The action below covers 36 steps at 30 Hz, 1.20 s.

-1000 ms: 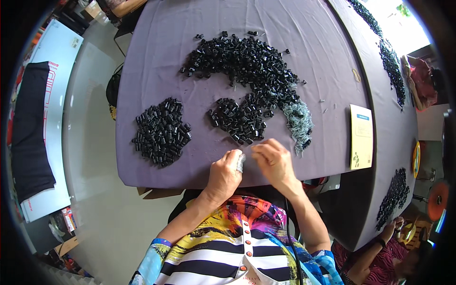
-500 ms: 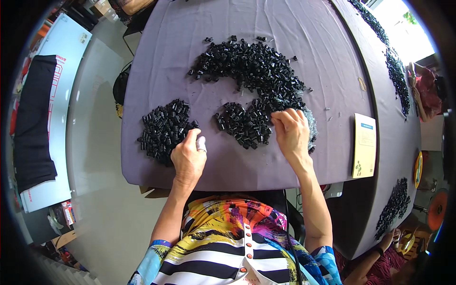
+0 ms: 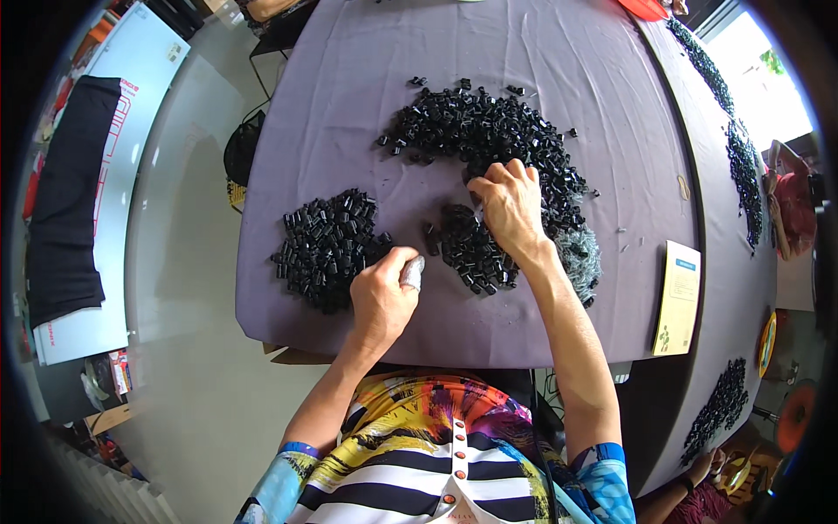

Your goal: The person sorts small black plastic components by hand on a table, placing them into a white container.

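Note:
My left hand [image 3: 386, 293] is closed, with a silvery grey cover on one finger. It is beside the right edge of a pile of small black tube-like plastic pieces [image 3: 323, 249]; whatever its fingertips pinch is hidden. My right hand [image 3: 511, 210] bends its fingers down among similar pieces, between a small middle heap [image 3: 476, 258] and a large curved pile [image 3: 489, 122]. Its fingertips are pressed together, and I cannot make out what they grip. Grey-white plastic scraps [image 3: 579, 262] lie next to my right wrist.
A purple-grey cloth [image 3: 419, 327] covers the table. To the right lie a yellowish booklet [image 3: 676, 297] and a rubber band [image 3: 683, 188]. More black pieces [image 3: 717, 406] lie on the adjoining table, where other people sit. A red container [image 3: 644, 7] is at the far edge.
My right hand has moved away from the scraps to between the middle heap and the curved pile. My left hand has shifted right from its pile. The whole view has also shifted slightly.

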Motion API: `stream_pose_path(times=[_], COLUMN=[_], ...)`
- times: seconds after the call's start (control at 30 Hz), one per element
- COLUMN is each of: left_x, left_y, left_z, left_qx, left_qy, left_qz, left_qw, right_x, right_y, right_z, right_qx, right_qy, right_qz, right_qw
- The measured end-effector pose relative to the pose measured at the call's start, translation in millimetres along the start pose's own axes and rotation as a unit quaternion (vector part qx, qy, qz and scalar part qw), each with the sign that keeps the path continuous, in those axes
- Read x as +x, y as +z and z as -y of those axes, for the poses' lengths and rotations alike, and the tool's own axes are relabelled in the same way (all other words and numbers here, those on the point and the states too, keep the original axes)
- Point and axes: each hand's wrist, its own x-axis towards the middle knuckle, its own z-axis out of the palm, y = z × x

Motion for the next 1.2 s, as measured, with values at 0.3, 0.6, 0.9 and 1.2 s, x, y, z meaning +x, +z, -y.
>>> stream_pose_path(times=[0.3, 0.6, 0.9, 1.2], left_x=[74.8, 113.6, 111.5, -3.6], left_y=[40.7, 94.2, 87.0, 32.5], left_z=[5.5, 6.1, 4.4, -37.6], left_qx=[0.006, 0.016, 0.047, -0.310], left_qy=[0.036, 0.080, 0.099, -0.154], left_qz=[0.028, 0.028, 0.065, 0.281], left_qw=[0.999, 0.996, 0.992, 0.895], right_x=[-24.3, -102.8, -117.5, -139.3], right_y=[-25.9, -55.5, -49.6, -47.9], right_z=[6.1, 30.2, 46.4, 61.2], right_qx=[0.118, 0.272, 0.355, 0.576], right_qy=[0.082, 0.147, 0.230, 0.308], right_qz=[-0.060, -0.127, -0.130, -0.066], right_qw=[0.988, 0.943, 0.897, 0.754])
